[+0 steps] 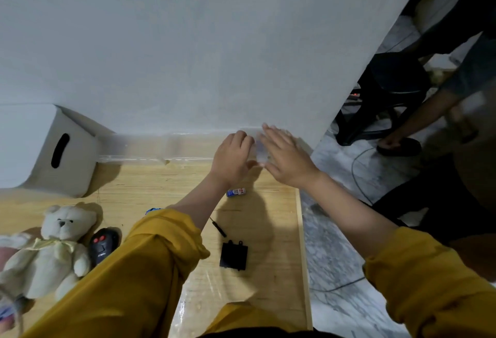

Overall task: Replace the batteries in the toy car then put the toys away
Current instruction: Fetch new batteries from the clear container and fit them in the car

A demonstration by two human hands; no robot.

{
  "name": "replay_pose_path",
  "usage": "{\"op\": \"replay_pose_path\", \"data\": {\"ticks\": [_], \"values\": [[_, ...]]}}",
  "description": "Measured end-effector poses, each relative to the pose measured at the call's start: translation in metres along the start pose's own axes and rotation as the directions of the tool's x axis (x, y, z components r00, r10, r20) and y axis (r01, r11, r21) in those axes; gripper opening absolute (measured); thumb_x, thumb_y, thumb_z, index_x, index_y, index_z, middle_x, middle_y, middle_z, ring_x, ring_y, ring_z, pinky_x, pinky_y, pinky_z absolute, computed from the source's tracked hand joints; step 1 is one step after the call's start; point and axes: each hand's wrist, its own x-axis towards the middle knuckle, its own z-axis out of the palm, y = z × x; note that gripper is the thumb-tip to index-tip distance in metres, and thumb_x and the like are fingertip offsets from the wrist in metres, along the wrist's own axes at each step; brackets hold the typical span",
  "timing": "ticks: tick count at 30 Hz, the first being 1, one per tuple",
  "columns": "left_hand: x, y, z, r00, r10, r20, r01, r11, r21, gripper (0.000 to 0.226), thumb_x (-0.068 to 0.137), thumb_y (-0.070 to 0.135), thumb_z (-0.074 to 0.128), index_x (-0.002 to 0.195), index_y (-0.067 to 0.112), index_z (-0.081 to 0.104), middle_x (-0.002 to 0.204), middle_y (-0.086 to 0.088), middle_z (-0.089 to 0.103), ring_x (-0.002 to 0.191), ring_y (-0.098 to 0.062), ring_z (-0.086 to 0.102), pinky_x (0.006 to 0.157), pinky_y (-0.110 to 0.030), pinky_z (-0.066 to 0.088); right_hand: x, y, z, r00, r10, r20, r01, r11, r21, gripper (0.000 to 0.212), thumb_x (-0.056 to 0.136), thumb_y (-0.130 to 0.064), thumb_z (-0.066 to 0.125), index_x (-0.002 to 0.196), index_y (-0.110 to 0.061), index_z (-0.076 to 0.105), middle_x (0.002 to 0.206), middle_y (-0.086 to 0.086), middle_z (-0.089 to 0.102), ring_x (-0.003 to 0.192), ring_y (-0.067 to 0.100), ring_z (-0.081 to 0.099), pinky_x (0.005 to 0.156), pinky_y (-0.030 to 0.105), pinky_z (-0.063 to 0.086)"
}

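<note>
Two hands reach to the far edge of the wooden table (150, 187), at about one o'clock. The left hand (233, 157) curls around a small clear, blurred item (261, 151) at the wall; the right hand (285, 159) lies flat and open against its other side, fingers spread. What the item is cannot be told. One battery (236, 192) lies on the table just below the left wrist. At six o'clock from it sit a small black screwdriver (218, 227) and a black battery cover (233, 255). At eight o'clock a black remote control (103, 245) touches a white teddy bear (51, 251). A white box (45, 150) with a handle slot stands at ten o'clock. The toy car is not clearly visible.
</note>
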Motion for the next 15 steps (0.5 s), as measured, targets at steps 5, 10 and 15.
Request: {"op": "replay_pose_path", "data": {"ticks": [5, 10, 15], "values": [[-0.006, -0.005, -0.003, 0.999, 0.019, 0.044, -0.016, 0.998, -0.065, 0.050, 0.053, 0.013, 0.090, 0.096, 0.001, 0.067, 0.098, -0.018, 0.066, 0.085, -0.037, 0.065, 0.058, -0.037, 0.057, -0.007, 0.004, 0.008, 0.981, 0.062, 0.186, -0.089, 0.986, 0.141, 0.078, 0.088, -0.044, 0.059, 0.150, -0.022, 0.016, 0.160, -0.002, 0.003, 0.146, 0.011, -0.004, 0.117, 0.030, 0.010], [-0.005, -0.014, -0.006, 0.997, 0.057, 0.060, -0.052, 0.995, -0.089, 0.047, 0.057, 0.014, 0.090, 0.098, 0.003, 0.069, 0.100, -0.017, 0.068, 0.083, -0.037, 0.066, 0.063, -0.038, 0.056, -0.002, 0.001, 0.015, 0.993, 0.118, 0.031, -0.121, 0.985, 0.125, 0.062, 0.091, -0.033, 0.059, 0.145, -0.024, 0.032, 0.157, -0.004, 0.021, 0.145, 0.011, 0.013, 0.113, 0.026, 0.020], [-0.005, -0.016, -0.005, 0.994, 0.081, 0.078, -0.074, 0.993, -0.095, 0.044, 0.059, 0.015, 0.089, 0.098, 0.006, 0.070, 0.101, -0.016, 0.068, 0.083, -0.036, 0.067, 0.066, -0.037, 0.056, -0.003, 0.001, 0.028, 0.987, 0.132, -0.094, -0.126, 0.990, 0.065, 0.052, 0.091, -0.024, 0.058, 0.141, -0.020, 0.042, 0.153, -0.003, 0.031, 0.143, 0.013, 0.023, 0.108, 0.029, 0.031]]}}
